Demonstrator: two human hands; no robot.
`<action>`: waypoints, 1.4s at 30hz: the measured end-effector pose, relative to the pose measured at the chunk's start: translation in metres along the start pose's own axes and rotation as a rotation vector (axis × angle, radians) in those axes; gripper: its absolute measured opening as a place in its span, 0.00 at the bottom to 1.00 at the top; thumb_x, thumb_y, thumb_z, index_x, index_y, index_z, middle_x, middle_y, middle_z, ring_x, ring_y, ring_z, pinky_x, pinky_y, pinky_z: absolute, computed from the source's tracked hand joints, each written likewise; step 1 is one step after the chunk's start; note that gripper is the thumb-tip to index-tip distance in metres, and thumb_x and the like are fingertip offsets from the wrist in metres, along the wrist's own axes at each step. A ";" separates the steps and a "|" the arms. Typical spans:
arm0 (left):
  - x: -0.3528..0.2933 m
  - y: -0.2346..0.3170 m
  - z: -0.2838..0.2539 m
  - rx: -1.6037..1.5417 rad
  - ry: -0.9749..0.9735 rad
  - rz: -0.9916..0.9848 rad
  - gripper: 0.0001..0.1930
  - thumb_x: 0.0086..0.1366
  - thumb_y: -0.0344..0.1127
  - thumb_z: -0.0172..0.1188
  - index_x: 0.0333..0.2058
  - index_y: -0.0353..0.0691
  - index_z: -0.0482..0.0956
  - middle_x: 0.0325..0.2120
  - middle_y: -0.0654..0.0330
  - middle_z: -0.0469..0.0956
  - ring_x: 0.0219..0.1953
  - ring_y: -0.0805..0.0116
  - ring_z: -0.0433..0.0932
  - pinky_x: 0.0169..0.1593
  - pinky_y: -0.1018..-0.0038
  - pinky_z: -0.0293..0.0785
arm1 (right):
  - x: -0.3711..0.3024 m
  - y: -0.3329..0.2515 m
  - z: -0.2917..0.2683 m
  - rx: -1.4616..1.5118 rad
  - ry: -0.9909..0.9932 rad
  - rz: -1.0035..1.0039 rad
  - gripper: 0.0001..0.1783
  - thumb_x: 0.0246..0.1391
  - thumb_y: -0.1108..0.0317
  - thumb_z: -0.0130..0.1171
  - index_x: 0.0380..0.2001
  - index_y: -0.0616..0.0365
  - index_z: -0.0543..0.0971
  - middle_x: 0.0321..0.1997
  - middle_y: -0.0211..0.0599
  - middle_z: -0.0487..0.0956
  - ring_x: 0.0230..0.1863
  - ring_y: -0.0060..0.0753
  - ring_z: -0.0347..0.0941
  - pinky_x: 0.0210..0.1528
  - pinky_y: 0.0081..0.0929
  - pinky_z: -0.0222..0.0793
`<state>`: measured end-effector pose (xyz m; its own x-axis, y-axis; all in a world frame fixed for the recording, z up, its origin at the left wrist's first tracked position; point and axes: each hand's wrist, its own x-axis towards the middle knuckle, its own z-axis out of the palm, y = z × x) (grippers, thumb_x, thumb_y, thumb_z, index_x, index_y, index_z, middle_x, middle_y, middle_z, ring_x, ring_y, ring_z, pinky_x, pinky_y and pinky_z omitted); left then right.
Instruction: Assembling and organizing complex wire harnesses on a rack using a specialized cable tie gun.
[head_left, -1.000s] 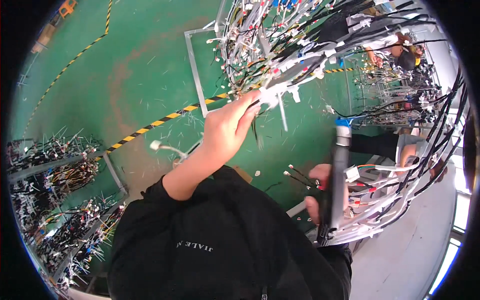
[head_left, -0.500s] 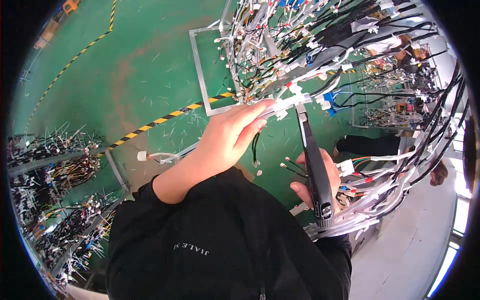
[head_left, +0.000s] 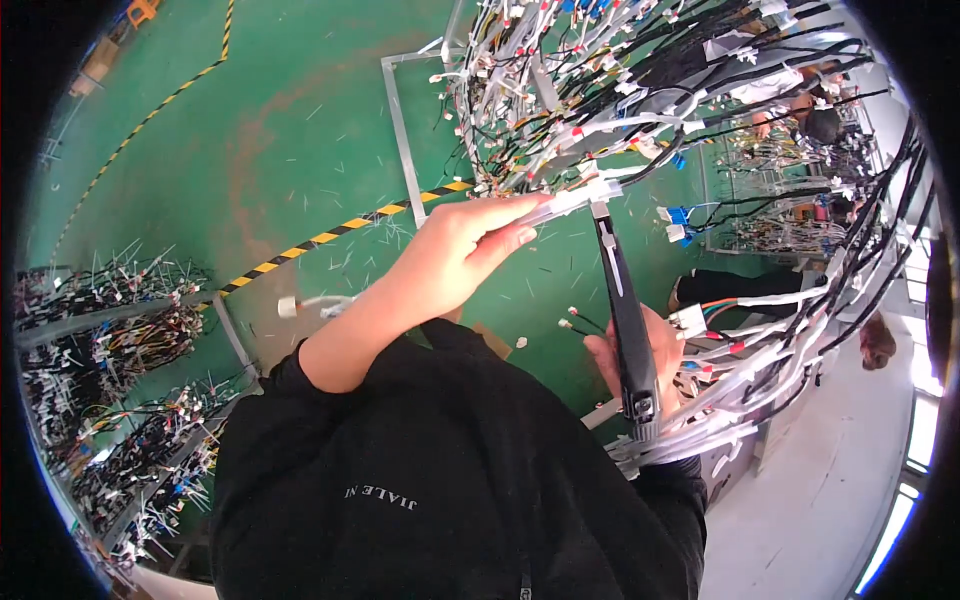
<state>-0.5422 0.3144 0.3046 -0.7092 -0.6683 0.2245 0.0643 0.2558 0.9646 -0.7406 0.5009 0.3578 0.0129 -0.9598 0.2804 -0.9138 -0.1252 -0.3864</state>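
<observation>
My left hand point(head_left: 455, 250) is closed, with thumb and fingers pinching a white-sleeved wire harness point(head_left: 572, 202) above the middle of the floor. In my right hand point(head_left: 660, 345) is a long black cable tie gun point(head_left: 627, 320), its nose pointing away from me. That nose touches or lies right beside the harness, just right of my left fingertips; whether a tie is in it is too small to tell. A white connector point(head_left: 688, 321) on coloured wires sits beside my right hand. Two small plugs on thin black leads point(head_left: 590, 318) stick out near my right thumb.
Dense bundles of hanging wires point(head_left: 540, 90) fill the far side, and more white cables point(head_left: 730, 420) hang close at right. Racks of harnesses point(head_left: 110, 330) stand at left. A person's dark sleeve point(head_left: 740, 290) shows at right. Cut tie ends litter the green floor point(head_left: 330, 130).
My left hand has shifted slightly with the harness. The blue connectors beyond the gun have swung right, and black leads below my left hand have gone from view. The gun's handle has moved slightly.
</observation>
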 end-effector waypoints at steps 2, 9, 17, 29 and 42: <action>0.002 -0.002 -0.008 -0.103 -0.073 -0.107 0.19 0.71 0.30 0.57 0.59 0.36 0.74 0.37 0.55 0.82 0.36 0.68 0.81 0.41 0.72 0.76 | 0.000 -0.003 0.002 0.042 0.037 -0.041 0.21 0.47 0.64 0.76 0.41 0.62 0.79 0.34 0.38 0.81 0.30 0.36 0.81 0.31 0.27 0.75; -0.007 -0.033 -0.039 -0.310 -0.779 -0.258 0.18 0.69 0.29 0.53 0.55 0.30 0.76 0.55 0.53 0.78 0.58 0.65 0.75 0.62 0.70 0.69 | 0.033 -0.036 0.035 0.487 -0.181 -0.074 0.29 0.50 0.56 0.73 0.48 0.65 0.78 0.51 0.51 0.79 0.70 0.62 0.61 0.67 0.49 0.61; -0.159 -0.217 -0.093 0.355 0.268 -0.811 0.14 0.63 0.30 0.57 0.46 0.38 0.81 0.43 0.54 0.82 0.44 0.66 0.79 0.48 0.66 0.75 | 0.045 -0.075 0.036 0.694 -0.114 0.259 0.37 0.53 0.58 0.71 0.63 0.60 0.70 0.45 0.33 0.80 0.40 0.23 0.75 0.39 0.23 0.74; -0.179 -0.159 -0.062 -0.272 -0.523 -0.366 0.21 0.70 0.40 0.60 0.58 0.38 0.74 0.46 0.59 0.80 0.51 0.67 0.76 0.61 0.70 0.68 | 0.067 -0.093 0.059 0.917 0.043 0.328 0.25 0.59 0.61 0.61 0.54 0.63 0.72 0.60 0.49 0.71 0.46 0.33 0.77 0.45 0.32 0.78; -0.144 -0.018 -0.099 -0.310 0.236 -0.348 0.11 0.70 0.32 0.60 0.48 0.35 0.80 0.25 0.62 0.80 0.18 0.80 0.73 0.22 0.81 0.66 | 0.045 -0.135 0.066 0.552 -0.271 0.198 0.20 0.45 0.75 0.69 0.44 0.62 0.78 0.38 0.38 0.79 0.38 0.31 0.76 0.43 0.28 0.73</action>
<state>-0.3718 0.3371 0.2688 -0.5502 -0.8255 -0.1258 0.0831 -0.2041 0.9754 -0.5900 0.4577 0.3648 0.0336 -0.9984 -0.0463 -0.5670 0.0191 -0.8235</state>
